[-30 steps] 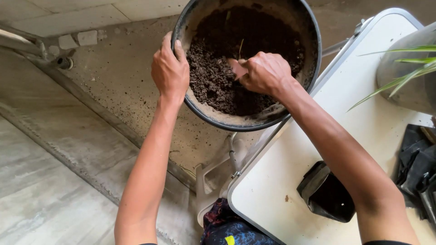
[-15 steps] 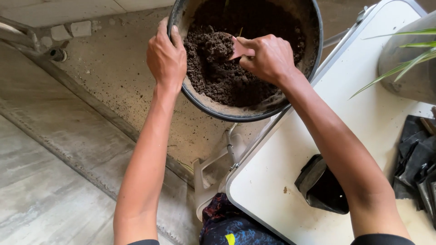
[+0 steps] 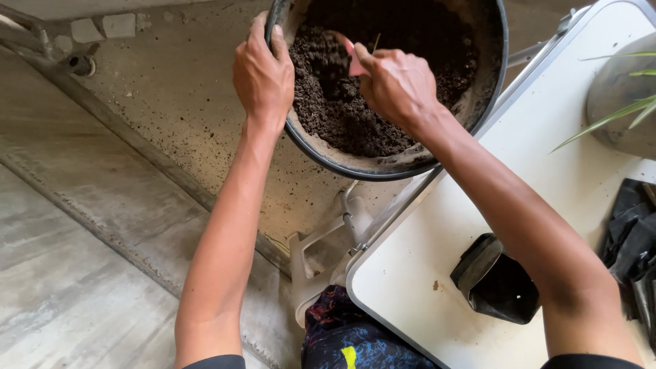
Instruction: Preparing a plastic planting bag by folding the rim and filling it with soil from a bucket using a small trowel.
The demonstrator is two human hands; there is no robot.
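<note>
A large black basin [image 3: 383,164] full of dark soil [image 3: 342,102] sits at the top centre, beside the white table [image 3: 437,246]. My left hand [image 3: 263,75] grips the basin's left rim. My right hand [image 3: 396,85] is inside the basin, shut on a small pinkish scoop [image 3: 355,65] that digs into the soil. An open black plastic grow bag [image 3: 495,280] lies on the table under my right forearm.
More black bags [image 3: 632,232] lie at the table's right edge. A grey pot [image 3: 618,96] with green leaves [image 3: 615,113] stands at the upper right. Soil-speckled concrete floor [image 3: 157,123] and a step lie to the left. A white stool frame [image 3: 321,253] stands below the basin.
My right hand has moved up and left across the soil with the scoop. The left hand stays on the rim, and the view has shifted slightly.
</note>
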